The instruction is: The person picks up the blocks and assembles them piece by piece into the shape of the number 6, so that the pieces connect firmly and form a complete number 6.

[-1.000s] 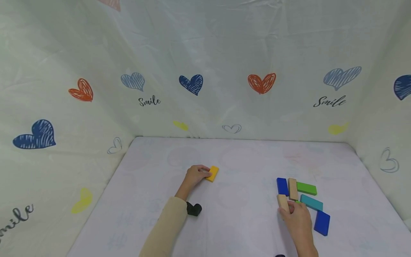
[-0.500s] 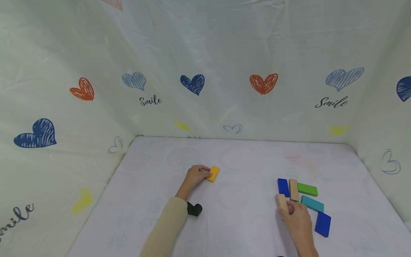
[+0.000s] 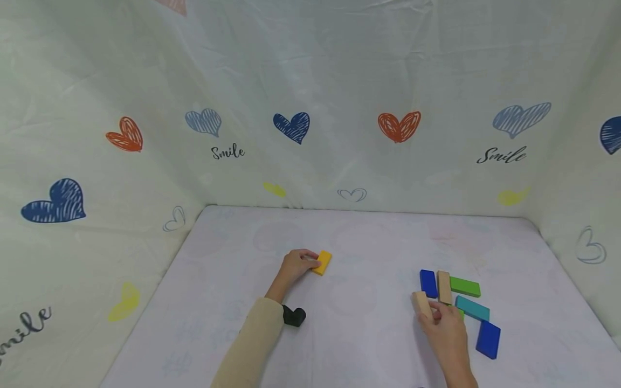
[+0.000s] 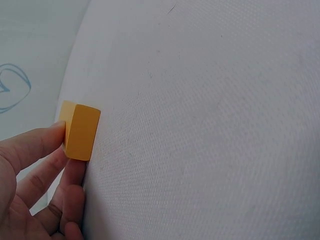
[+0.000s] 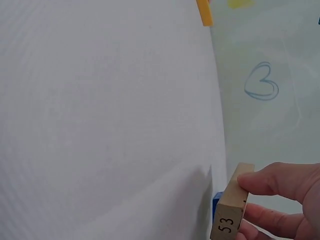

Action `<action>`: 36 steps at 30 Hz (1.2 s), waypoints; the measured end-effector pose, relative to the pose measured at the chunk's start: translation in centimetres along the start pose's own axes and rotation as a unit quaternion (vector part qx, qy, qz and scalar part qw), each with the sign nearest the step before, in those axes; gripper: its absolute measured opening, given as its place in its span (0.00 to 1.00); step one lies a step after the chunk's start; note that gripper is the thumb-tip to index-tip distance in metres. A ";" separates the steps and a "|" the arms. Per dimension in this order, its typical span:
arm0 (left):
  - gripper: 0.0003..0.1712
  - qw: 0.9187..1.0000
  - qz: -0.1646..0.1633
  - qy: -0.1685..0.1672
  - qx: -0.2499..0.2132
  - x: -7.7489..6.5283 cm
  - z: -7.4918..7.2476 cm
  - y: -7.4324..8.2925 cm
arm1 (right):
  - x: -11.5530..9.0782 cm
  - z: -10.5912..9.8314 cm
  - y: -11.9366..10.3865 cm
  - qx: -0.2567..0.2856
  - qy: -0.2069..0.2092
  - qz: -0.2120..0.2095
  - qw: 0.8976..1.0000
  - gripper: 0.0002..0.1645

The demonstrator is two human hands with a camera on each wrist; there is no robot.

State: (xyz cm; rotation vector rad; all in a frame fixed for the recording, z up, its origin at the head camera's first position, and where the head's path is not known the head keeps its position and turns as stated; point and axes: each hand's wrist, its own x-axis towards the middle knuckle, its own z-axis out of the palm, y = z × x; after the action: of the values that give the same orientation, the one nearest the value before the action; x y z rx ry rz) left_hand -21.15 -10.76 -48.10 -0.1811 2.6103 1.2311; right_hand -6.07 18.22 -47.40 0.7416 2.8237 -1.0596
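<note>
In the head view my left hand (image 3: 297, 264) pinches a yellow wooden block (image 3: 322, 262) that lies on the white table, left of the middle. The left wrist view shows the thumb and fingers on either side of that yellow block (image 4: 84, 132). Over at the right, my right hand (image 3: 445, 323) grips a plain wood block (image 3: 422, 303) between thumb and fingers. Its end bears the number 53 in the right wrist view, where the wood block (image 5: 233, 200) looks raised off the cloth. Just beyond it lie a blue block (image 3: 428, 283) and another plain wood block (image 3: 443, 286).
A green block (image 3: 464, 286), a teal block (image 3: 472, 308) and a second blue block (image 3: 488, 339) lie right of my right hand. One more green block (image 3: 459, 312) is partly hidden by that hand. A cloth wall (image 3: 320, 167) with printed hearts rises behind the table.
My right hand has moved slightly left with the plain wood block, away from the other blocks, uncovering more of the green block behind it. The left hand and yellow block stay put.
</note>
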 end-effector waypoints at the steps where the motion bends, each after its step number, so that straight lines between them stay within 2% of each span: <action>1: 0.15 1.000 0.000 0.000 0.001 0.0 0.0 0.0 | 0.0 0.0 -0.1 -0.001 -0.001 -0.003 1.000 0.28; 8: 0.15 1.000 0.007 -0.006 -0.004 0.0 -0.1 -0.2 | -0.1 0.3 -0.4 0.002 -0.009 -0.029 1.000 0.28; 22: 0.15 1.000 -0.003 -0.006 -0.004 -0.1 -0.1 0.0 | 0.2 1.1 -1.8 0.064 -0.061 -0.061 0.994 0.27; 27: 0.15 1.000 -0.007 -0.005 -0.004 -0.1 -0.1 0.1 | 0.2 1.4 -2.3 0.094 -0.058 -0.064 0.992 0.28; 36: 0.14 1.000 -0.012 -0.005 -0.007 -0.1 0.0 0.0 | 0.8 1.6 -3.1 0.122 -0.066 -0.075 0.987 0.36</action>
State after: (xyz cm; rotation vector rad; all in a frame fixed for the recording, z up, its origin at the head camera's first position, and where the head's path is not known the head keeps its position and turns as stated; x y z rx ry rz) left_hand -21.09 -10.79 -48.06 -0.2074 2.5837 1.2378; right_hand -8.34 15.54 -46.90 0.4565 2.7018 -1.4395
